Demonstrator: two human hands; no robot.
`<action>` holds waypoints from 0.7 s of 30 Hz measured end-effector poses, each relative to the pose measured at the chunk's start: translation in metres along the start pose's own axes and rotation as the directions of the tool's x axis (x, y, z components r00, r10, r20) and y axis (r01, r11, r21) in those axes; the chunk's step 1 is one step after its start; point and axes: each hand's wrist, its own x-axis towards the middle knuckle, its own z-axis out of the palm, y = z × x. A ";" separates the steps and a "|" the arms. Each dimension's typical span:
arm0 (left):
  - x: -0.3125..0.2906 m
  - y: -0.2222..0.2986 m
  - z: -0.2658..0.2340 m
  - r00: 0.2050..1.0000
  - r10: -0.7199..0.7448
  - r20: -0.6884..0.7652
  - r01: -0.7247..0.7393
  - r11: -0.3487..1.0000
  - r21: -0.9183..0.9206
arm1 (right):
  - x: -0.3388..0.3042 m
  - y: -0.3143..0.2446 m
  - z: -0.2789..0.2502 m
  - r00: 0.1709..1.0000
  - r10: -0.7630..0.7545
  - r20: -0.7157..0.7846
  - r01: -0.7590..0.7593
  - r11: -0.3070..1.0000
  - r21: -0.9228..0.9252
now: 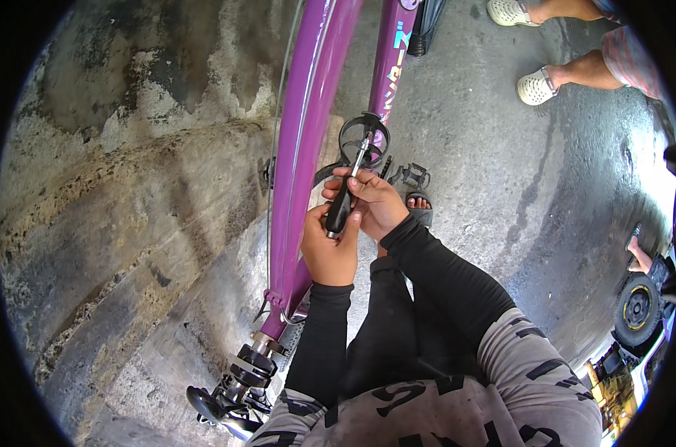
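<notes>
- The screwdriver [339, 209] is up in front of the body, with its thin shiny end inside the round part of the black bottle cage [341, 140]. I cannot tell if its tip touches a screw.
- It looks light and hard, so it should not bend or break easily. The fat black handle seems the best place to hold. The smooth metal rod may slip and turn in the fingers.
- The left hand [330, 252] has its fingers curled around the low end of the handle.
- The right hand [377, 203] has its fingers close together, pinching the screwdriver where handle and rod meet.
- The cage looks thin and a bit springy, so a hard push could bend it. Its rim is close around the rod, leaving little room to tip sideways.
- The thick purple bike tube [297, 160] is just beside the left hand, so knuckles could bump it. It looks stiff and slick.
- A pedal [414, 176] sticks out past the right hand.
- More open room is on the right, over the gray floor [472, 171]. The rough wall [159, 82] is on the left, beyond the bike.
</notes>
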 end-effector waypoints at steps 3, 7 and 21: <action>0.002 0.004 -0.005 0.989 -0.136 0.052 0.133 0.990 0.047 | -0.004 -0.004 0.004 1.000 0.012 -0.017 -0.012 1.000 0.010; 0.000 0.001 -0.004 0.990 -0.137 0.046 0.140 0.987 -0.077 | -0.003 -0.004 -0.005 0.999 0.012 0.035 -0.012 1.000 -0.007; 0.008 -0.011 -0.003 0.994 0.106 -0.002 -0.105 0.990 -0.092 | -0.003 -0.003 -0.005 0.999 0.021 0.042 -0.021 1.000 -0.004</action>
